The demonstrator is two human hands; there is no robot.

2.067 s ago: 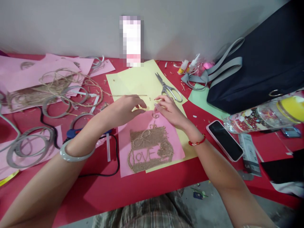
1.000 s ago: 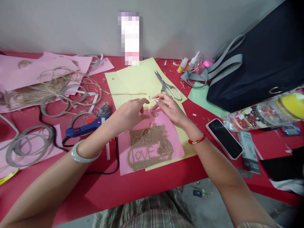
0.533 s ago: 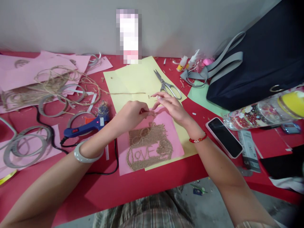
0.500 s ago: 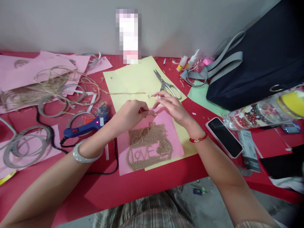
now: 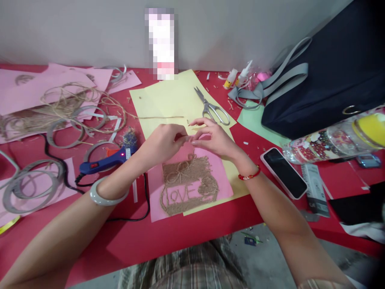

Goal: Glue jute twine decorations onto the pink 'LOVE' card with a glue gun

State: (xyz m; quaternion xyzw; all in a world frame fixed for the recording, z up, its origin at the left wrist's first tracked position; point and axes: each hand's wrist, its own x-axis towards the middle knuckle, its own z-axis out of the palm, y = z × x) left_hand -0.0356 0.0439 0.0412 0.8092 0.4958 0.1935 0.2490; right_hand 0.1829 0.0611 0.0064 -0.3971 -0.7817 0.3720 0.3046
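Observation:
My left hand (image 5: 170,140) is closed in a pinch above the top edge of a pink sheet (image 5: 156,200). Fingertip to fingertip with it, my right hand (image 5: 216,138) also pinches, its other fingers lifted and spread. Whatever lies between the fingertips is too small to make out. Below both hands, the pink sheet carries a twine picture (image 5: 186,172) with a filled brown band, a bow, a heart and the word LOVE. Under it lies yellow paper (image 5: 168,96). Scissors (image 5: 210,106) rest on that paper, just beyond my right hand.
On the left are a blue glue gun (image 5: 105,160) with its red light lit, loose twine (image 5: 114,102), tape rings (image 5: 30,186) and pink sheets. Small glue bottles (image 5: 231,79), a phone (image 5: 284,172), a patterned bottle (image 5: 327,138) and a dark bag (image 5: 325,76) occupy the right.
My right thumb and finger have come down and closed against my left fingertips. The left hand has barely shifted, and the twine picture stays in place.

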